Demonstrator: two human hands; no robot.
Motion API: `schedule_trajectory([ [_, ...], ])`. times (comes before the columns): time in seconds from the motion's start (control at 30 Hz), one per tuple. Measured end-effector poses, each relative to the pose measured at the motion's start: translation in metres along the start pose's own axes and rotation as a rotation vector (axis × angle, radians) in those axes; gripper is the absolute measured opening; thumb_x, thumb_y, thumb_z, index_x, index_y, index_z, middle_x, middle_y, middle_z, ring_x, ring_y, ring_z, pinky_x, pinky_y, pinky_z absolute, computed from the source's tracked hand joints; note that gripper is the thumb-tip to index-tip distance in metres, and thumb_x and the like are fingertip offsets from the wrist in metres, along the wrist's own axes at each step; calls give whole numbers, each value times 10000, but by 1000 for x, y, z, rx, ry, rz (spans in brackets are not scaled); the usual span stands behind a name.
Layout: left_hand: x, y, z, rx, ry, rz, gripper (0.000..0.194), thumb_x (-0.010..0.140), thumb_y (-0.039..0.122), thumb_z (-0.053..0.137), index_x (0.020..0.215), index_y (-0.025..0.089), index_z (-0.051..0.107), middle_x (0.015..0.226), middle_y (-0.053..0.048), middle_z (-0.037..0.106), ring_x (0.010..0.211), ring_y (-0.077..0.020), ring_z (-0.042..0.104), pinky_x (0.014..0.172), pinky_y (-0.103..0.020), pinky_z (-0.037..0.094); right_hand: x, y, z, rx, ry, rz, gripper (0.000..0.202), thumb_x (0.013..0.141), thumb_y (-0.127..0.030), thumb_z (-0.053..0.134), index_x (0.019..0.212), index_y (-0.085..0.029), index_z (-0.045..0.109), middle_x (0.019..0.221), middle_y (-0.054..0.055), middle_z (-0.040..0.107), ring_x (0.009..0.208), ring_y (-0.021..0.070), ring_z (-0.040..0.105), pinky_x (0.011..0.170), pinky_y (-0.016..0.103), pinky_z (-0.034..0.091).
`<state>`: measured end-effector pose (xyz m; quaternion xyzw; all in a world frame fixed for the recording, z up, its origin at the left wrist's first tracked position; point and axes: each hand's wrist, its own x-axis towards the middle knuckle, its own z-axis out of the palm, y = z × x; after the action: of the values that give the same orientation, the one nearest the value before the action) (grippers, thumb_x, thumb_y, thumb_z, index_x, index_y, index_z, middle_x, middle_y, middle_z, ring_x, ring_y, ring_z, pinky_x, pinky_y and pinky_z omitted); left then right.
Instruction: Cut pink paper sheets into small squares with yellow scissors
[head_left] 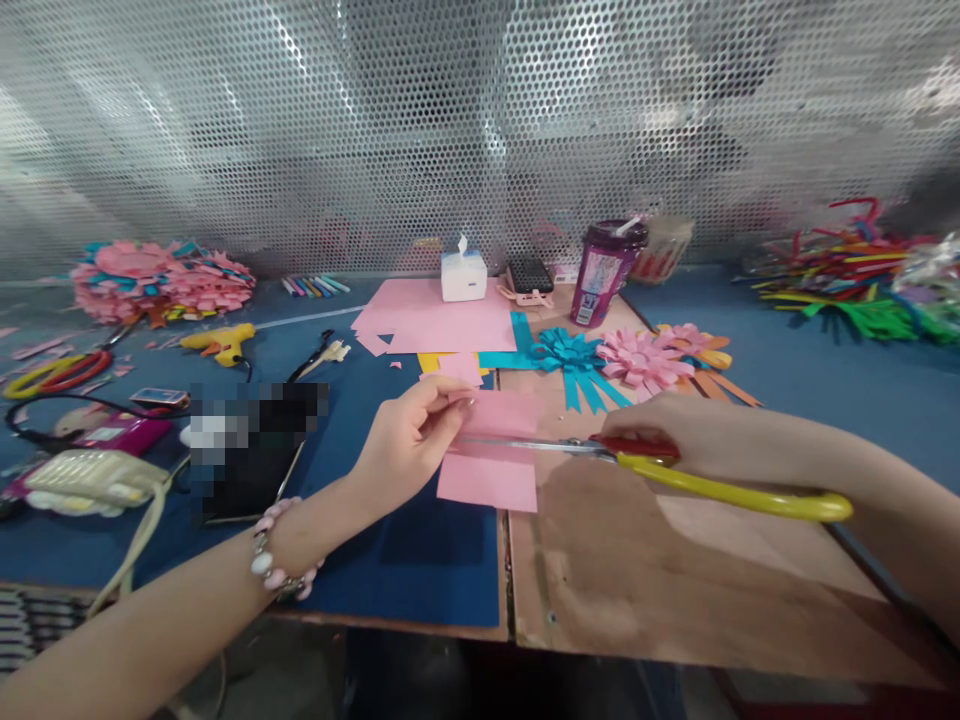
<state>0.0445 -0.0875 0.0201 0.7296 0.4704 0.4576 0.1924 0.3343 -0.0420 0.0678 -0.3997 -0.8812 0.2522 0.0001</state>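
My left hand [416,425] pinches a piece of pink paper [491,480] at its left edge, thumb on top, holding it above the table. In my right hand [667,425] is a pair of scissors [720,487] with one yellow and one red handle. Their blades point left and lie along the middle of the paper, reaching close to my left fingertips. Below the slit the lower flap hangs tilted. How far the cut runs under my left thumb is hidden.
Behind lie pink sheets [427,315] under a tissue pack [463,276]. A purple cup [606,275], a blue paper flower [574,352] and a pink one [645,358] stand right of them. Leftward are a yellow glue gun [219,343], a phone-like black device [251,470] and other scissors [60,375].
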Motion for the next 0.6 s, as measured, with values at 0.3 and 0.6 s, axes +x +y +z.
schedule_trajectory([
  [0.3,2,6,-2,-66,73,-33,148,907,268,541,989,179,625,912,-44,714,844,-147,678,737,-246,559,2,-8,2,-20,-5,9,253,800,-389,523,871,-219,696,830,41,697,726,209,598,654,304,433],
  [0.6,4,4,-5,-103,73,-43,164,913,300,533,983,191,633,887,-34,708,808,-144,663,720,-256,541,2,-16,6,-35,-79,61,201,791,-294,485,832,-194,655,805,36,662,723,206,585,631,295,393],
])
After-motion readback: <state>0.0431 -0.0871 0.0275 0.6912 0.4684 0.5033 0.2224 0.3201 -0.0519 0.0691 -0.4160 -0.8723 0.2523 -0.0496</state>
